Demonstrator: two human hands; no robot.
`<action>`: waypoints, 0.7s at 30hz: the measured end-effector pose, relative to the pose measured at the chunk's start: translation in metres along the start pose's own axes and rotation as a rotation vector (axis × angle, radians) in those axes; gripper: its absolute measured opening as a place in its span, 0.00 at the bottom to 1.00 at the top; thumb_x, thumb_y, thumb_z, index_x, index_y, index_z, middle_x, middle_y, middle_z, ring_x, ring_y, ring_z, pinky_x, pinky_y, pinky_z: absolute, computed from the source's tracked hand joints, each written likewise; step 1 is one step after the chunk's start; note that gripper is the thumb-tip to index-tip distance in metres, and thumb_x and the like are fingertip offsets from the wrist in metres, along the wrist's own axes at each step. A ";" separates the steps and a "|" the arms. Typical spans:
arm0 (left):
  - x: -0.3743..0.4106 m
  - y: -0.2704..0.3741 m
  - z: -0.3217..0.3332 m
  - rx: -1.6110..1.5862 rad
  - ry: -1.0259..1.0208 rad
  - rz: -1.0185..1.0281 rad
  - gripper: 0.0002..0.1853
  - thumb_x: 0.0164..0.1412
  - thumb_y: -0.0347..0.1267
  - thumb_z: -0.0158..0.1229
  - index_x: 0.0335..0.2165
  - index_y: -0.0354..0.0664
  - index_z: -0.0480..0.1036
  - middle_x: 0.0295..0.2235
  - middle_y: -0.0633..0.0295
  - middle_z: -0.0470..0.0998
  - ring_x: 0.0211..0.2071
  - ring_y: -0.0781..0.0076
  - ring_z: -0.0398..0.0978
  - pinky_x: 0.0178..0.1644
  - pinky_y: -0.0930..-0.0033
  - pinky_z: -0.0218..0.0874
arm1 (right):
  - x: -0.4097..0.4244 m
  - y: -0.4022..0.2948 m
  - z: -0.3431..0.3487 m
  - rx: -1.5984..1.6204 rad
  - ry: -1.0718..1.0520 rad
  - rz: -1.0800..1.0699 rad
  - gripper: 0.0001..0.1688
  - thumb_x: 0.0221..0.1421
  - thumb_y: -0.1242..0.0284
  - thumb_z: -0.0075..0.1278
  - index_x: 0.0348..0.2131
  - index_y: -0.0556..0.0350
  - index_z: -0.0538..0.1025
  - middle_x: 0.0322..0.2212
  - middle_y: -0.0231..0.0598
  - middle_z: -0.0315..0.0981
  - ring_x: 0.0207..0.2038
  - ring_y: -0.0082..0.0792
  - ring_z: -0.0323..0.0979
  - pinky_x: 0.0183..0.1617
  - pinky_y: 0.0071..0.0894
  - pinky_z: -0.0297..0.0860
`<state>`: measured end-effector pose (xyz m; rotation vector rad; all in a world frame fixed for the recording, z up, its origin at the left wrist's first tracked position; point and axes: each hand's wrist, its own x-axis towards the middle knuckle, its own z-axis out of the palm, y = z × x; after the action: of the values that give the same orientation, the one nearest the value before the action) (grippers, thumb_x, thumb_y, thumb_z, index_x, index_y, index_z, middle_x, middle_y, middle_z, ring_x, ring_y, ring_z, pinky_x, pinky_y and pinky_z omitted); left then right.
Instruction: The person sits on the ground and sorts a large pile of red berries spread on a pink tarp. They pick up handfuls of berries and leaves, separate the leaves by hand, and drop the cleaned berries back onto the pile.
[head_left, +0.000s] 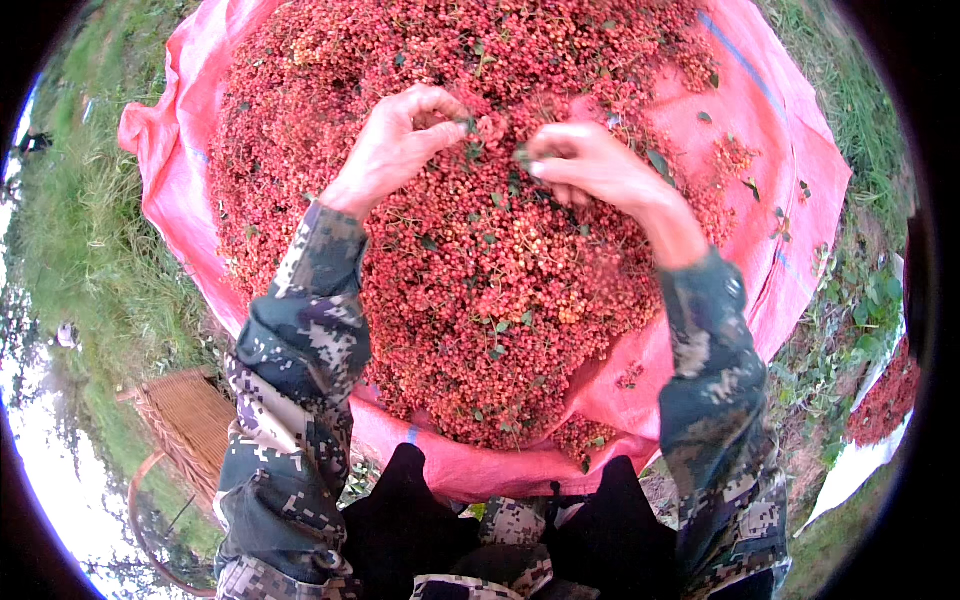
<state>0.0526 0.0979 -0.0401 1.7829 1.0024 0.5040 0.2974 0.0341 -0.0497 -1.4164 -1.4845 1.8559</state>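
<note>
A large heap of red berry clusters (480, 300), resembling fresh Sichuan peppercorns, lies before me with thin stems and green leaves mixed in. It rests on a pink woven plastic sheet (750, 300). Over the upper part of the heap, my left hand (409, 142) pinches a small green leaf (472, 124) between thumb and forefinger. My right hand (592, 161), a little blurred, holds a bit of greenery (523, 156) at its fingertips. Between the two hands is a short gap with berries beneath. Both forearms wear camouflage sleeves.
A woven wicker basket (187, 420) with a curved handle stands on the grass at lower left. Loose leaves (752, 189) and small berry clusters (735, 155) lie on the sheet at right. Further right, more red berries (889, 397) lie on a white sheet (855, 480).
</note>
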 end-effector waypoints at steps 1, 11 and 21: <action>-0.001 0.002 -0.003 -0.193 0.029 0.032 0.06 0.55 0.25 0.55 0.35 0.38 0.73 0.34 0.68 0.74 0.33 0.83 0.70 0.36 0.78 0.63 | -0.015 0.001 -0.003 0.200 0.007 -0.084 0.09 0.54 0.72 0.51 0.35 0.56 0.71 0.21 0.28 0.70 0.22 0.18 0.70 0.22 0.15 0.64; 0.010 0.071 0.052 0.181 0.364 0.136 0.05 0.48 0.26 0.58 0.28 0.37 0.74 0.16 0.70 0.71 0.17 0.90 0.62 0.20 0.81 0.53 | -0.057 0.002 0.025 1.016 0.108 -0.148 0.11 0.55 0.77 0.47 0.40 0.58 0.71 0.26 0.30 0.72 0.23 0.21 0.71 0.24 0.17 0.68; -0.007 0.071 0.081 0.279 0.339 0.374 0.11 0.47 0.30 0.60 0.33 0.41 0.74 0.23 0.63 0.69 0.20 0.68 0.71 0.22 0.69 0.62 | -0.046 -0.003 0.039 1.036 0.307 -0.236 0.11 0.58 0.70 0.47 0.40 0.55 0.71 0.31 0.31 0.73 0.30 0.23 0.72 0.28 0.16 0.68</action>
<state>0.1351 0.0357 -0.0103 2.2006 1.0048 0.9639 0.2827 -0.0197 -0.0280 -0.8812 -0.3622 1.7133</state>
